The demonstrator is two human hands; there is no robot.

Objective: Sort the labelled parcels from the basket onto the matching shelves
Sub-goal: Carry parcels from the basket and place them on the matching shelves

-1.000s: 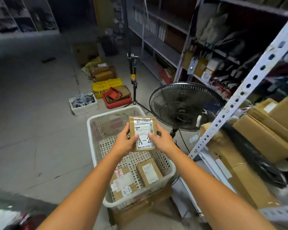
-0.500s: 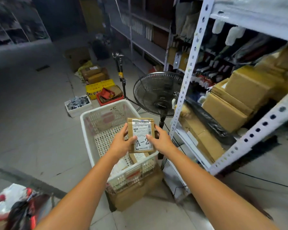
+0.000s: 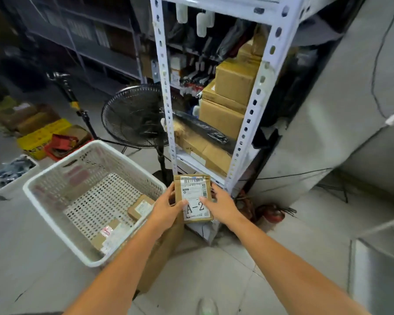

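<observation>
Holds the A-2 parcel [image 3: 195, 198] label-up just right of the basket [image 3: 77, 176], outside its rim. Clamps left grip [image 3: 166, 209] and right grip [image 3: 221, 206] on opposite side edges, fingers curled behind, thumbs on the label. Looks light and stiff, flat cardboard, probably not fragile; label face likely slick. Best taken by the cardboard edges, as here. Faces the white shelf rack [image 3: 166, 98] beyond the basket's right side.
</observation>
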